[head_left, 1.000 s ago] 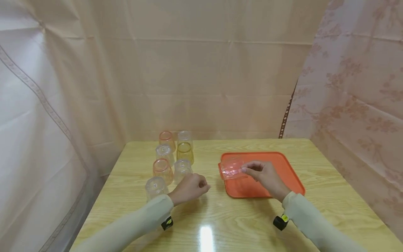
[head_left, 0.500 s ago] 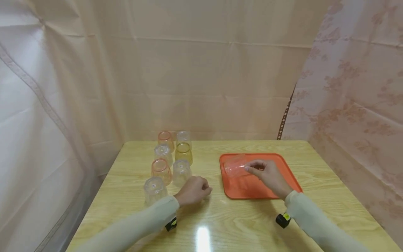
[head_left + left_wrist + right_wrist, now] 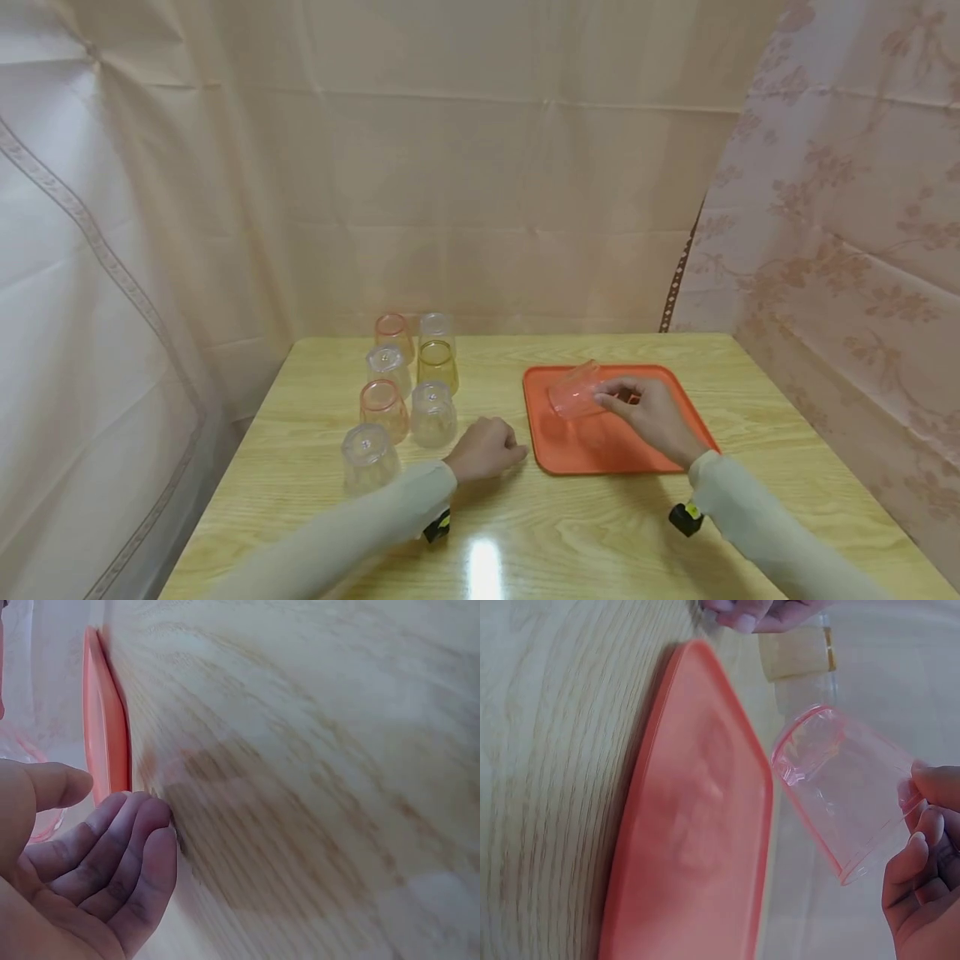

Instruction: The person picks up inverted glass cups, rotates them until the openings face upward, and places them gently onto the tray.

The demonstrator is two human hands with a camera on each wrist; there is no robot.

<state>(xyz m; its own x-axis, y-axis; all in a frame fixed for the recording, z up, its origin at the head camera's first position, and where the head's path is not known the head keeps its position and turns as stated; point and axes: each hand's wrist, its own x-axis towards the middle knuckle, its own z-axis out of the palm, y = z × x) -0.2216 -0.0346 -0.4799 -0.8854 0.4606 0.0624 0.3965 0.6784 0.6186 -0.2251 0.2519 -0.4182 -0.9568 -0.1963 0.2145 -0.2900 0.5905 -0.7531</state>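
My right hand point(image 3: 651, 417) pinches a see-through, pink-tinted tumbler point(image 3: 847, 784) at its rim, thumb against fingers. The tumbler hangs tilted over the orange-red tray point(image 3: 562, 458), its base towards the lower left; in the right wrist view it is apart from the tray. My left hand point(image 3: 486, 448) is low at the table beside the tray's left edge, fingers loosely curled and holding nothing, as the left wrist view shows point(image 3: 112, 862). Nearest to it on the left is an upside-down clear tumbler point(image 3: 432, 417).
Several upside-down tumblers stand in two columns on the table's left: a clear one point(image 3: 370, 458) in front, pink ones point(image 3: 384, 410) and a yellow one point(image 3: 438, 367) behind. Curtains point(image 3: 495, 208) close off the back and sides of the wooden table point(image 3: 585, 533).
The tumbler in my right hand has moved right, from over the tray's left edge to further inside, and tipped more upright. My left hand has moved right, away from the standing tumblers.
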